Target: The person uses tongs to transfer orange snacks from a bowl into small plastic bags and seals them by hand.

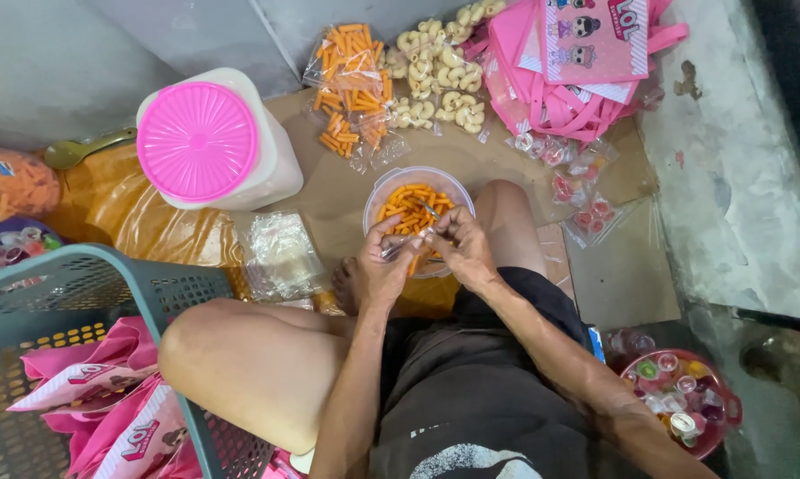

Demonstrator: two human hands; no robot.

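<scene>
A clear round bowl (pixel 391 182) of orange stick snacks sits on the floor between my legs. Over its near rim my left hand (pixel 378 266) and my right hand (pixel 458 248) meet, both pinching a small clear plastic bag (pixel 418 238) with some orange sticks at its mouth. A thin metal spoon (pixel 430 209) rests in the bowl just beyond my fingers.
Stack of empty clear bags (pixel 280 253) left of the bowl. Big jar with pink lid (pixel 200 142). Filled bags of orange sticks (pixel 351 84) and pale curls (pixel 440 71) behind. Pink bags (pixel 577 62), grey-green basket (pixel 90 293), red bowl of jelly cups (pixel 684 399).
</scene>
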